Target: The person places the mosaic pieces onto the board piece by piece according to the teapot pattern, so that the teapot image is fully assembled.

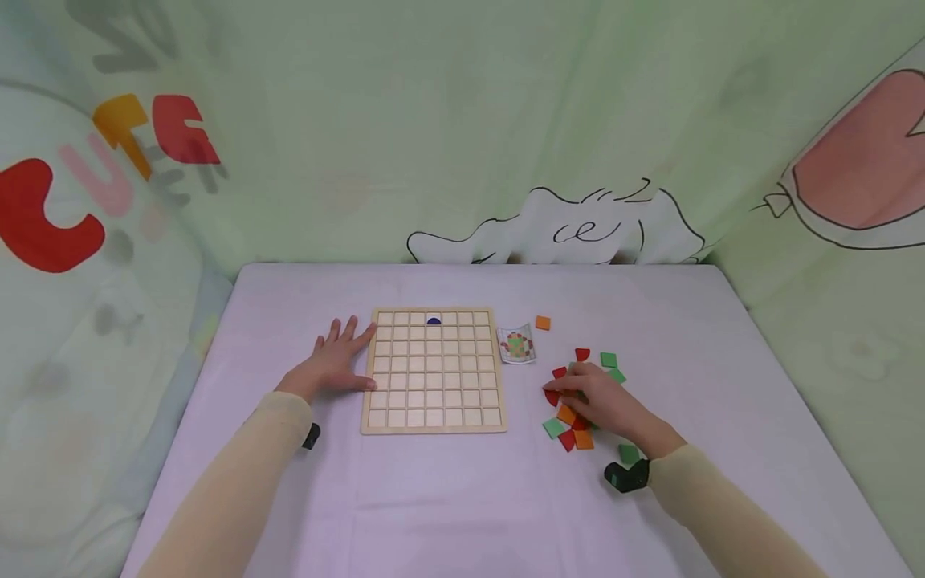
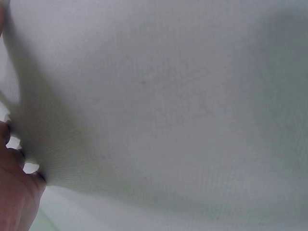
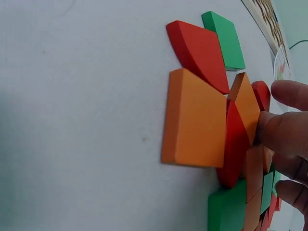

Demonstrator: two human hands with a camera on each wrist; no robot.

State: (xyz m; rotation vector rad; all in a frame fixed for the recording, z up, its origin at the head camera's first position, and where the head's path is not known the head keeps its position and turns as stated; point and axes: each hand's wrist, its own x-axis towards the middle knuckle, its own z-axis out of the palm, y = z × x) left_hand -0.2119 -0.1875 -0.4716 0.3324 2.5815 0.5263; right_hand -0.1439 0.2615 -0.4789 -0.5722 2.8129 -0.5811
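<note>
While the blue piece (image 1: 433, 320) is seen only overhead, the left hand (image 1: 331, 364) is spread against the board (image 1: 433, 429). Whether blocks (image 3: 199, 120) are pinched by the right hand (image 1: 603, 397) is unclear.

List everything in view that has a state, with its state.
Grid board: flat, one cell filled
Blue piece: set in the top row
Picture card: printed side up
Lone orange square: flat, apart from the pile
Loose pieces: jumbled together
Left hand: fingers spread, at board's left edge
Right hand: among the pieces, grip unclear
</note>
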